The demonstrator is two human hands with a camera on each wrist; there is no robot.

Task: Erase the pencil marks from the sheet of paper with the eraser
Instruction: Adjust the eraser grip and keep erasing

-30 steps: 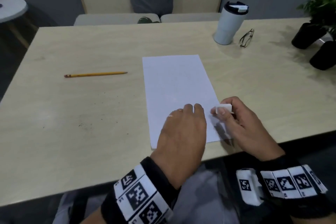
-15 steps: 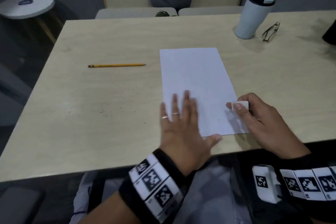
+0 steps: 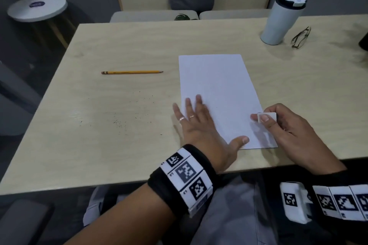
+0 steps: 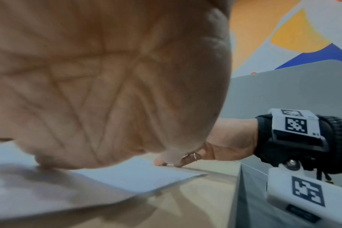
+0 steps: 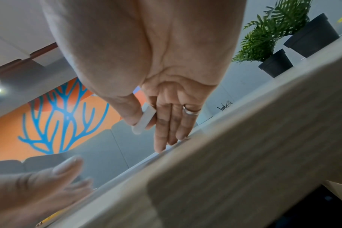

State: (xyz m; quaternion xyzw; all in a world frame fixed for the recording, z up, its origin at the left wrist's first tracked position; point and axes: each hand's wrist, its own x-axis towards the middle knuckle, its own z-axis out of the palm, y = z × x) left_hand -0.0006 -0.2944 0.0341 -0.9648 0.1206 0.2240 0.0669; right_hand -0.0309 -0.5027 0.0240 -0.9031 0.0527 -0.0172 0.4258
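Note:
A white sheet of paper [image 3: 217, 85] lies on the light wooden table [image 3: 119, 145]; I can make out no pencil marks on it. My left hand [image 3: 201, 129] lies flat with fingers spread over the sheet's near left edge, thumb on the near edge. My right hand [image 3: 259, 119] pinches a small white eraser [image 3: 270, 116] between thumb and forefinger at the sheet's near right edge. In the right wrist view the eraser [image 5: 144, 120] sits just above the table, with the other fingers [image 5: 166, 131] touching the surface. The left wrist view shows my palm [image 4: 107, 77] over the paper [image 4: 127, 174].
A yellow pencil [image 3: 131, 72] lies left of the sheet. Dark eraser crumbs [image 3: 129, 119] are scattered on the table's left part. A white tumbler [image 3: 280, 22] and glasses [image 3: 300, 38] stand at the far right. Potted plants [image 5: 273, 38] sit beyond them.
My left hand has slid left across the sheet and spread out flat from a bunched pose. The right hand keeps the eraser at the sheet's right edge. The head view has shifted.

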